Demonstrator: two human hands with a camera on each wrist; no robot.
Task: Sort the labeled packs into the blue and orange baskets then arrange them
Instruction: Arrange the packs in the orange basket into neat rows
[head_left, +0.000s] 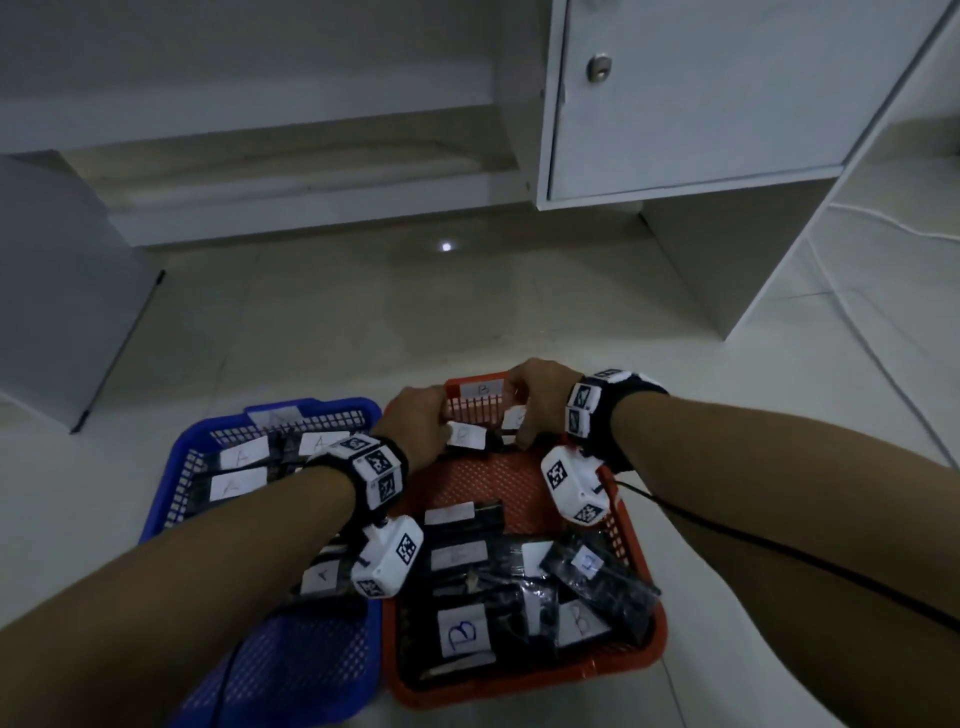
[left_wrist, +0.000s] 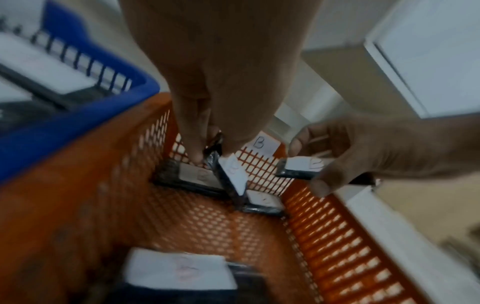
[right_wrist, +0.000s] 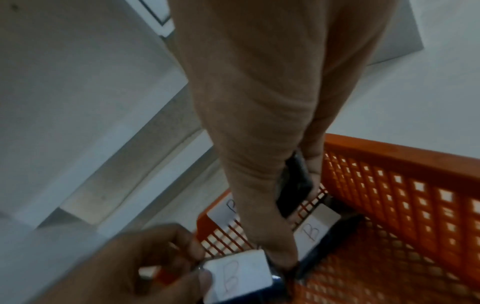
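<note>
The orange basket (head_left: 631, 540) stands right of the blue basket (head_left: 171, 467) on the floor. Both hands reach into the orange basket's far end. My left hand (head_left: 441, 431) pinches a dark pack with a white B label (head_left: 465, 435), tilted on edge (left_wrist: 231, 174). My right hand (head_left: 519, 426) grips another B pack (left_wrist: 303, 166) just above the far wall. Two B packs (left_wrist: 197, 174) lie flat under them. Several B packs (head_left: 464, 629) are piled at the near end. Packs labelled A (head_left: 241, 456) lie in the blue basket.
A white cabinet with a door (head_left: 701, 104) stands beyond the baskets, and a grey panel (head_left: 62, 291) leans at the left. A black cable (head_left: 779, 551) runs off my right wrist; a white cable (head_left: 883, 223) lies on the floor at the right.
</note>
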